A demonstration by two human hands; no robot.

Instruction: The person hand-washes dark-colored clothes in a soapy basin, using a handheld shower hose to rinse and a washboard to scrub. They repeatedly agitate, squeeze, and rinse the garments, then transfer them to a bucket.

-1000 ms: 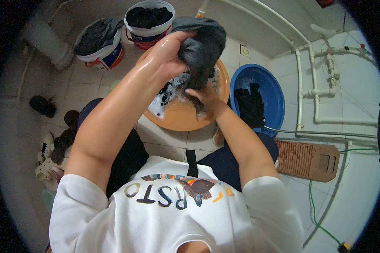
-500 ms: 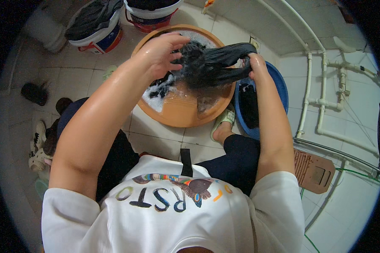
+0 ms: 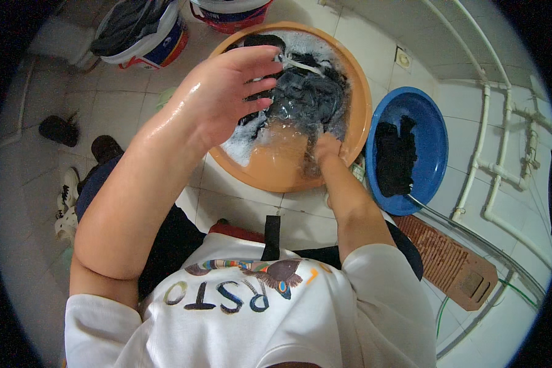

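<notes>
My left hand hovers over the left part of a round orange basin, open with its fingers apart and nothing in them. Dark wet garments lie in sudsy water inside the basin. At the basin's near right, my right hand is low at the water, closed by the dark cloth; its fingertips are mostly hidden. A whitish strand lies across the cloth by my left fingertips; I cannot tell what it is. White foam floats along the basin's left side.
Right of the basin, a blue oval tub holds black cloth. A brown washboard lies near it, beside white wall pipes. Two buckets stand at the far left, one with dark cloth. Shoes are at the left.
My right hand has moved down and left with the dark garment, from above the basin's right rim into the water. My left hand stays raised and open. The view has shifted slightly.
</notes>
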